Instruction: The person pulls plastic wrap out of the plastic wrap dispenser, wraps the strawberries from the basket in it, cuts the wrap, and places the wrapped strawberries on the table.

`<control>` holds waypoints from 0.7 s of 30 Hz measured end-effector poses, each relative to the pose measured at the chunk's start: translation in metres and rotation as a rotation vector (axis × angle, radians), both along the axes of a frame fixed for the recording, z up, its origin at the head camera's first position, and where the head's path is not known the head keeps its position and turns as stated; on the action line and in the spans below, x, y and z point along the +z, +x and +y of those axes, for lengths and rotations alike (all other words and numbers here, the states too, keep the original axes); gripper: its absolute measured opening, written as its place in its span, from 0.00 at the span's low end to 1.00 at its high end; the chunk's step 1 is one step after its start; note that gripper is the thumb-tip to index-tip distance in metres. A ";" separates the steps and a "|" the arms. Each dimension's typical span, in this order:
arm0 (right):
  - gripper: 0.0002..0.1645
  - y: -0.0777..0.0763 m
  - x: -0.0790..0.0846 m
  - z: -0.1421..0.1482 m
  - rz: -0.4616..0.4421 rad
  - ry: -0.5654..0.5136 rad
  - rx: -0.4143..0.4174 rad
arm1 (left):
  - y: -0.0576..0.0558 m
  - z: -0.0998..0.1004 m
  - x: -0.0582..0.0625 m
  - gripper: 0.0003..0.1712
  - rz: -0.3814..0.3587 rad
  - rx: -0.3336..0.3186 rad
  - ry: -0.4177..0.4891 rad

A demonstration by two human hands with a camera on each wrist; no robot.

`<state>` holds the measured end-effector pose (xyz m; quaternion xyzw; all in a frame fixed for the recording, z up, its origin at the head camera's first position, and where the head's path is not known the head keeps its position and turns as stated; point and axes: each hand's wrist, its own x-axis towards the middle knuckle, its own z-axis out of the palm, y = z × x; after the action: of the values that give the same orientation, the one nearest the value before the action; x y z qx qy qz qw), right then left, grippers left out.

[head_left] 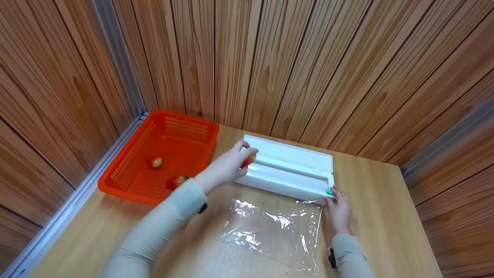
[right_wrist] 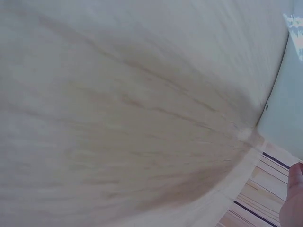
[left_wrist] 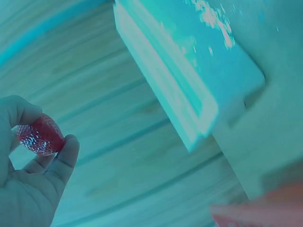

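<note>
My left hand pinches a small red fruit between thumb and fingertips, above the left part of a white cling film dispenser box. The fruit's skin looks shiny and speckled, and a yellowish patch shows in the head view. The box lid stands open at the back, with the roll inside. My right hand grips the box's right end, thumb at the front corner beside a green slider. A sheet of clear cling film lies on the table in front of the box.
An orange plastic basket stands at the left, holding a yellowish-red fruit and a red and yellow one partly behind my left arm. Wood-patterned walls close off the back and sides of the wooden table.
</note>
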<state>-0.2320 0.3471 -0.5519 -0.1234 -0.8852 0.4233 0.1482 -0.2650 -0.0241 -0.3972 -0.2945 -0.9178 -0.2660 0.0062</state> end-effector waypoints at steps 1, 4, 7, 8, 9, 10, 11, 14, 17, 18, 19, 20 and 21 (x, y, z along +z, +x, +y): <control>0.26 0.000 0.000 0.000 -0.001 -0.002 -0.002 | 0.003 0.005 -0.002 0.32 0.008 -0.019 -0.010; 0.26 -0.001 0.001 -0.002 0.004 -0.002 0.000 | 0.011 0.016 -0.013 0.32 0.045 -0.074 -0.047; 0.25 0.000 0.001 -0.002 0.013 0.000 0.004 | 0.018 0.024 -0.028 0.33 0.039 -0.110 -0.076; 0.25 0.000 0.001 -0.003 0.018 0.004 0.005 | 0.020 0.027 -0.034 0.34 0.029 -0.119 -0.086; 0.25 0.000 0.001 -0.003 0.020 0.005 0.006 | 0.023 0.029 -0.039 0.34 0.017 -0.129 -0.093; 0.25 0.000 0.001 -0.003 0.021 0.007 0.005 | 0.025 0.032 -0.045 0.34 0.010 -0.140 -0.102; 0.25 0.000 0.001 -0.003 0.024 0.009 0.003 | 0.027 0.034 -0.051 0.35 -0.003 -0.153 -0.107; 0.25 0.000 0.002 -0.003 0.028 0.014 0.001 | 0.034 0.042 -0.070 0.36 -0.034 -0.190 -0.124; 0.26 -0.001 0.002 -0.004 0.030 0.006 0.005 | 0.041 0.050 -0.089 0.37 -0.071 -0.224 -0.145; 0.26 -0.001 0.002 -0.004 0.028 0.000 0.009 | 0.043 0.053 -0.095 0.37 -0.080 -0.232 -0.154; 0.26 0.000 0.002 -0.004 0.023 -0.003 0.006 | 0.045 0.056 -0.101 0.37 -0.092 -0.240 -0.162; 0.26 0.000 0.001 -0.004 0.015 -0.004 0.006 | 0.048 0.058 -0.107 0.35 -0.093 -0.249 -0.172; 0.26 0.000 0.001 -0.004 0.006 -0.005 0.004 | 0.050 0.060 -0.112 0.34 -0.069 -0.262 -0.196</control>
<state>-0.2321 0.3431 -0.5507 -0.1208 -0.8840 0.4260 0.1498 -0.2154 0.0364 -0.5096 -0.4016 -0.8928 -0.1836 -0.0887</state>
